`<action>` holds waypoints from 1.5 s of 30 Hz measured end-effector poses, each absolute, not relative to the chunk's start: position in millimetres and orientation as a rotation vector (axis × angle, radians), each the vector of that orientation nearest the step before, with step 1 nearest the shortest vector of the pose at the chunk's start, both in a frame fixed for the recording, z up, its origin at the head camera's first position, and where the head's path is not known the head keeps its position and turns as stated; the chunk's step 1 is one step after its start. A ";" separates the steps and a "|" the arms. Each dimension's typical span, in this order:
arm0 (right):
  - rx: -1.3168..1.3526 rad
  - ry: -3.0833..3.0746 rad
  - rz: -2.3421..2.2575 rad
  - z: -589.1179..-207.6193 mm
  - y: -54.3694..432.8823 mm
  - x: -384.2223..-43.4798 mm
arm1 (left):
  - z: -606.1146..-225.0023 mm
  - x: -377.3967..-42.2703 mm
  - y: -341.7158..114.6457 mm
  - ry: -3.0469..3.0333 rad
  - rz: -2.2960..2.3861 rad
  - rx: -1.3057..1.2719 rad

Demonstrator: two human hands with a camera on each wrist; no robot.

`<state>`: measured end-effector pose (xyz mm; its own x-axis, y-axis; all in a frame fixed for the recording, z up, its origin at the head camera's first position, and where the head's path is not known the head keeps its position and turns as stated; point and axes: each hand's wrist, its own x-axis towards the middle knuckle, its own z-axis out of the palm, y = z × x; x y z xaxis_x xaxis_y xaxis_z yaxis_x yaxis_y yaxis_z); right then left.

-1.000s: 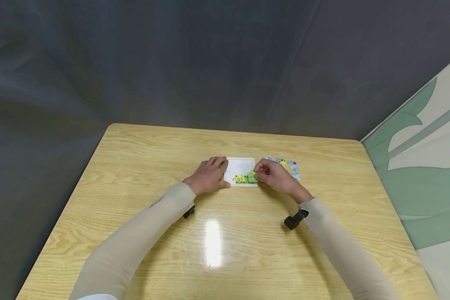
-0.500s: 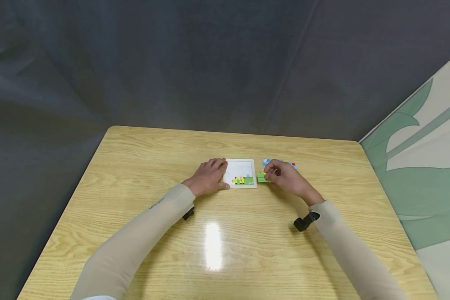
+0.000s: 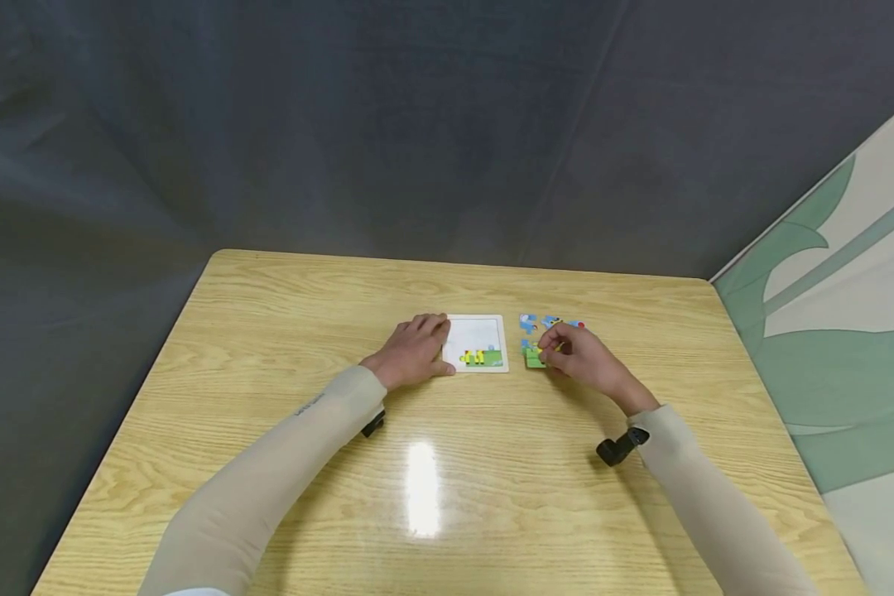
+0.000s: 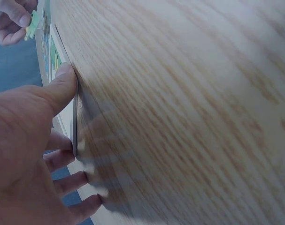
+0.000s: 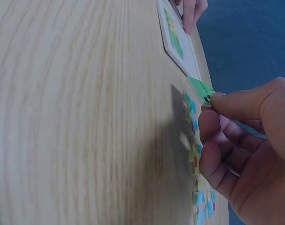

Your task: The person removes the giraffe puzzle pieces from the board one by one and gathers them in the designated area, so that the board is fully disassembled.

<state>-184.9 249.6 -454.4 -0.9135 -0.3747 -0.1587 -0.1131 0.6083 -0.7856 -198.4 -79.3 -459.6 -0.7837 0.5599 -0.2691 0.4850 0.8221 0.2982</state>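
A shallow white puzzle tray (image 3: 477,333) lies on the table, its lower part filled by green pieces with yellow figures (image 3: 480,358). On its left side rests my left hand (image 3: 410,352); in the left wrist view the thumb (image 4: 63,84) presses the tray's edge while the other fingers are spread. To the right of the tray, my right hand (image 3: 584,360) pinches a green puzzle piece (image 5: 200,88) between thumb and fingertips, raised above the table. The fingers partly cover this piece.
Several loose puzzle pieces (image 3: 528,319), mostly blue, lie right of the tray and partly under the right hand. The wooden table (image 3: 328,298) ends at a dark curtain (image 3: 417,124) behind. A white and green panel (image 3: 849,348) stands at the right.
My right hand has moved right, away from the tray, carrying the green puzzle piece from over the tray's lower right corner to beside the loose pieces. The left hand stays on the tray.
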 end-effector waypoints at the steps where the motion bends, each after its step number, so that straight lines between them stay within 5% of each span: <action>1: -0.392 2.540 -1.190 -455.4 250.8 -184.4 | -459.6 -198.5 -79.3 2.659 0.304 0.788; 45: -0.433 2.688 -0.965 -473.3 247.9 -177.4 | -458.7 -198.7 -78.9 2.657 0.310 0.777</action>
<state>-177.4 247.9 -473.3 -0.9240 -0.3583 -0.1339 -0.1913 0.7360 -0.6494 -198.7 -78.9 -458.7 -0.7865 0.5545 -0.2721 0.4770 0.8251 0.3028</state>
